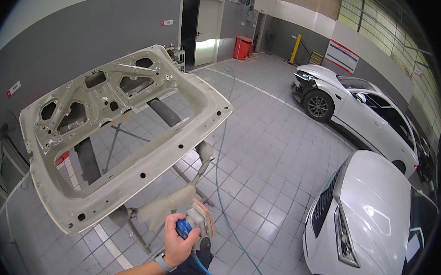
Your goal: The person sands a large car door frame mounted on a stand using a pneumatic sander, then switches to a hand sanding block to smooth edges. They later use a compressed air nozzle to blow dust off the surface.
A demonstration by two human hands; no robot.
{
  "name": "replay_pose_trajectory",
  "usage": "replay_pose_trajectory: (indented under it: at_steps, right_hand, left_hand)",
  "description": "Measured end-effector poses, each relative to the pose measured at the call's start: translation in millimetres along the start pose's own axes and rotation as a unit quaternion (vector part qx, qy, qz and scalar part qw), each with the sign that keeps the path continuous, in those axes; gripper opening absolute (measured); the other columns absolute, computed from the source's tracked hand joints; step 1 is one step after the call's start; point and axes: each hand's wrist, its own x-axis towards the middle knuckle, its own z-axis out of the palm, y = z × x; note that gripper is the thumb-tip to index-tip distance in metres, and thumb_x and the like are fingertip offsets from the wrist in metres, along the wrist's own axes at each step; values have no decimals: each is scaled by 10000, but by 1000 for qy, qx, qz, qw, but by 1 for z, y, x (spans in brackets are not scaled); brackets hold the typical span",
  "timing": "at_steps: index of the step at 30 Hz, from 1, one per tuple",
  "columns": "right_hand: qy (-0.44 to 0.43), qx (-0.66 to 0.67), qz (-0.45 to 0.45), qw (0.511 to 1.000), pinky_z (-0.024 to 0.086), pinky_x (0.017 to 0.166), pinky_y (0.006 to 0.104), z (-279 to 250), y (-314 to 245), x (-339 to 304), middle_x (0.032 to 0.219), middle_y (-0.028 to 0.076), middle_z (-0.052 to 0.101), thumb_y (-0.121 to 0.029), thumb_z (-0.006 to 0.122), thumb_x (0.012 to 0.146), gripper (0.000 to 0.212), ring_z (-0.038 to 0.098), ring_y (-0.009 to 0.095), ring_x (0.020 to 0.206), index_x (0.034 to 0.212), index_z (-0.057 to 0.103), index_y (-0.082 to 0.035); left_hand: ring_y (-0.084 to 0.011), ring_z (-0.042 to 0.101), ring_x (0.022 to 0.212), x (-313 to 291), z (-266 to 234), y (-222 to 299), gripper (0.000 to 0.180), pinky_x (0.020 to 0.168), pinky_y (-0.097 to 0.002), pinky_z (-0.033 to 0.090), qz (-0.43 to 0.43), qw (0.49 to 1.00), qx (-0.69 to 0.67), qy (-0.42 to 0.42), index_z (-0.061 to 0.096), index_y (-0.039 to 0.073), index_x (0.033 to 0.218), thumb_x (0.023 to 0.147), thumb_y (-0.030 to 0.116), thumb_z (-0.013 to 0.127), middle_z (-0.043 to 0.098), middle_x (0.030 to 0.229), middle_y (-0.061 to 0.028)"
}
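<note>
My left hand [176, 243], a band on its wrist, is closed around the blue top of a hand sander [193, 221]. The sander is tilted, its flat pinkish pad facing away to the right, apart from any surface. From it a blue hose [204, 267] runs to a dark fitting near the lower edge. Ahead and left, a bare grey-beige car tailgate [153, 164] rests tilted on a padded stand [167, 203], its window opening toward me. No clear part of my right hand shows; a tiny pinkish sliver at the lower edge is too small to make out.
A thin teal hose [225, 220] trails across the tiled floor [261, 140]. Two white cars stand at the right, one near [374, 199] and one farther [368, 109]. Red bins [242, 48] and a partly open door [207, 32] are at the back wall.
</note>
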Motion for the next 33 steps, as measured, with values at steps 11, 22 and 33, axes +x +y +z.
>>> replay_pose_trajectory:
  at_steps: [11,22,33]
  right_hand:
    - [117,-33,12,992,488,641,418,-232,-53,182,741,129,696,-451,706,868,447,648,222,680,995,743,-23]
    - [34,53,68,996,523,844,434,-411,-113,402,958,199,737,-532,604,943,583,704,304,906,1213,693,-23]
    - [56,283,-239,927,561,781,326,-671,-288,708,1021,129,705,-232,618,997,345,696,202,885,1227,607,25]
  left_hand:
    - [-224,573,917,244,241,-14,523,825,-347,496,-11,998,-53,-18,525,25,1163,771,192,828,566,1036,-123]
    - [-139,525,914,453,533,-40,504,825,-301,474,-52,973,-183,-133,488,43,1190,832,194,809,530,1024,-58]
    - [-102,572,787,746,706,-98,468,640,-265,509,-220,933,-282,-48,471,52,1197,891,228,778,548,1008,-74]
